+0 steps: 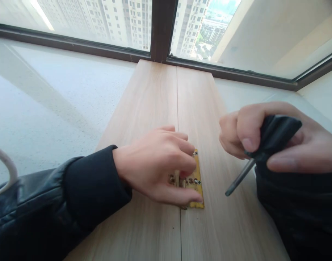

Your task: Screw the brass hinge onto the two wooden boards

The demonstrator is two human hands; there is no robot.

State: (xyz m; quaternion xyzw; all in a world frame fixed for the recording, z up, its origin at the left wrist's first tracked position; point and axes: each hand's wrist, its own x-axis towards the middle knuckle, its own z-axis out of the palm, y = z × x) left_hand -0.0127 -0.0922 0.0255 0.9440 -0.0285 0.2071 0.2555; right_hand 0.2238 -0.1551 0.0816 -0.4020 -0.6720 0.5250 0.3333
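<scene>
Two bare hands on my remote feed. Closest to camera, the right hand [312, 145] is closed round a black-handled metal screwdriver [280, 133], shaft slanting down-left, its tip apart from and right of the yellow, flat metal hinge [197, 172]. The left hand [160, 163] is nearer the hinge, directly over it; whether it grips, I can't tell. Hinge's long side follows the seam [180, 235] between pale wood-grain boards [220, 224]. Beyond: dark brown window frame [160, 32].

Beneath the left hand [162, 163], a hinge [200, 191] lies across the seam [177, 98] of two boards [146, 105] on a sill [81, 87], with a screwdriver [280, 132] in the right hand [315, 146] to the hinge's right and a window [160, 29] beyond the boards' far end.
</scene>
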